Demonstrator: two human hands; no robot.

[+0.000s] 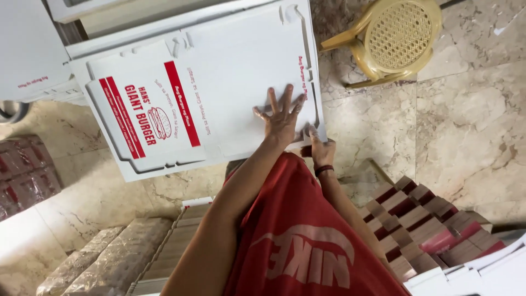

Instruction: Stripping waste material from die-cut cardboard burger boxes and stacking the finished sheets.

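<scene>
A large flat white cardboard box blank [230,71] with red printing lies on top of a stack of similar sheets. My left hand [282,118] rests on its near right part, palm down and fingers spread. Just below, my right hand [320,148], with a dark band on the wrist, pinches the sheet's near right corner from underneath the edge. Both arms reach up from the bottom of the view, past my red shirt [298,241].
A yellow plastic chair [394,38] stands at the top right on the marble floor [471,120]. Stacked brown and red folded cartons [422,219] sit at the lower right. Plastic-wrapped bundles [109,257] lie at the lower left, with red wrapped packs [24,175] at the left edge.
</scene>
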